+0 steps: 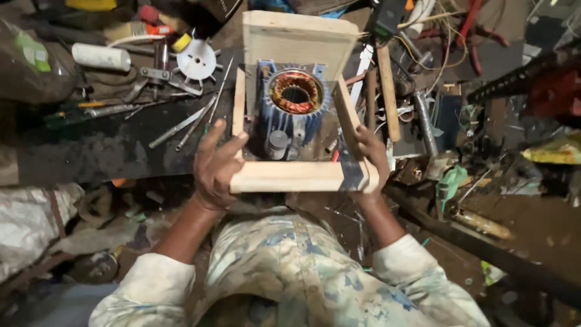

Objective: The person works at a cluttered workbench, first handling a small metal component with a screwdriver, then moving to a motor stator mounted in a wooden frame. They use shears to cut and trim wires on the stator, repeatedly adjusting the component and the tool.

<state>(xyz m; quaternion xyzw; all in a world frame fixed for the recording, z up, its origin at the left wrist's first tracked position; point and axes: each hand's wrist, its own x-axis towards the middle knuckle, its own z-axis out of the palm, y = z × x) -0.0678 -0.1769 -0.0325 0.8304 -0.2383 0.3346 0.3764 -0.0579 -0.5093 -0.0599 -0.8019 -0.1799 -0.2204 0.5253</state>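
Both hands clamp the near corners of a wooden frame (pixel 296 175): left hand (pixel 216 165) wraps its corner, right hand (pixel 370 154) grips the other, steadying the motor stator (pixel 295 106) cradled between them.

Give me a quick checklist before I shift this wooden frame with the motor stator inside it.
1. Left hand on the open wooden frame: ok, its grip wraps the near left corner.
2. Right hand on the frame: ok, at the near right corner.
3. Blue finned motor stator with copper windings inside the frame: ok.
4. Stator fastened down: cannot tell.
5. Space on the left: not ok, long metal rods lie close.
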